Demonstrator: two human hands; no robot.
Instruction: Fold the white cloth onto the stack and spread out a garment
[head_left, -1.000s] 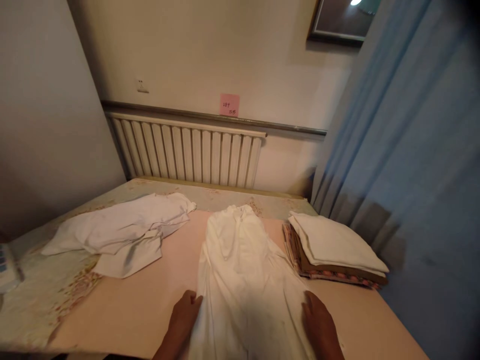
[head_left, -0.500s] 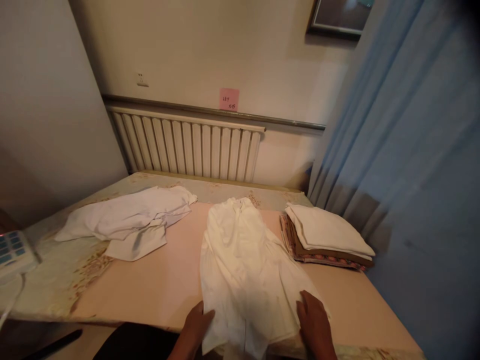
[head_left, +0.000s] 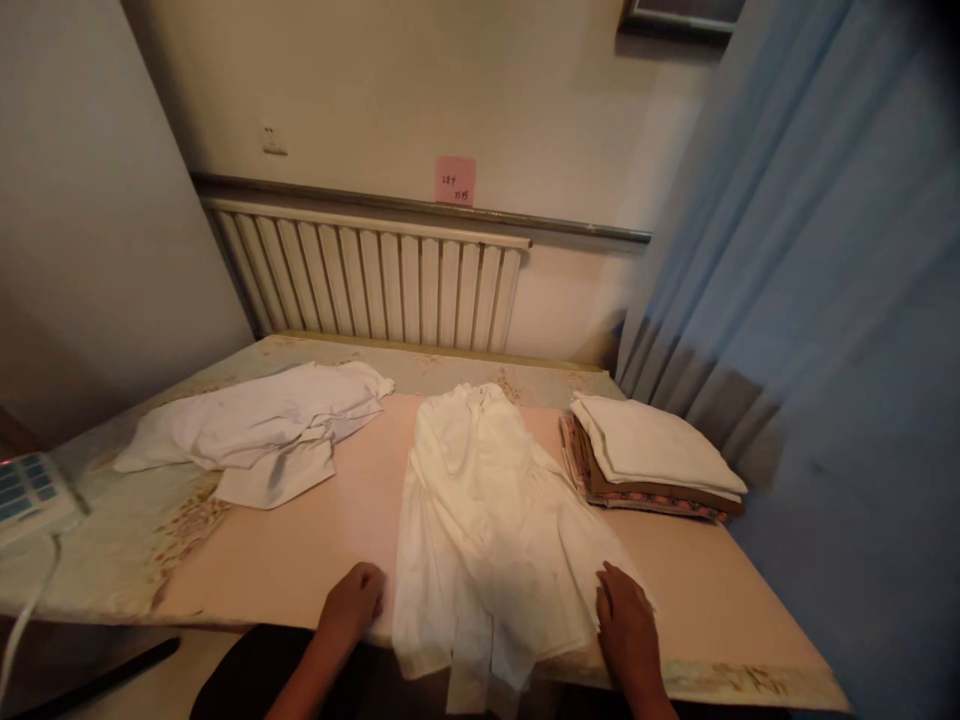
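Left hand [head_left: 351, 605] is resting at 7 o'clock on the table [head_left: 300, 550], fingers curled loosely, knuckles up, just beside the garment's [head_left: 487, 520] left hem; whether it is pinching cloth cannot be told. Right hand [head_left: 628, 625] is lying palm down at 5 o'clock, fingers spread flat on the garment's lower right corner, gripping nothing. Both forearms are coming in from the near edge.

The white garment is lying lengthwise at table centre, collar toward 12 o'clock, hem hanging over the near edge. A crumpled white cloth [head_left: 262, 435] is lying at 10 o'clock, well apart. A folded stack [head_left: 649, 455] is sitting at 2 o'clock, just beside the garment.

A radiator [head_left: 367, 280] is running along the wall at 12 o'clock, pink note [head_left: 455, 180] above it. Blue curtain [head_left: 825, 300] is hanging at 3 o'clock.
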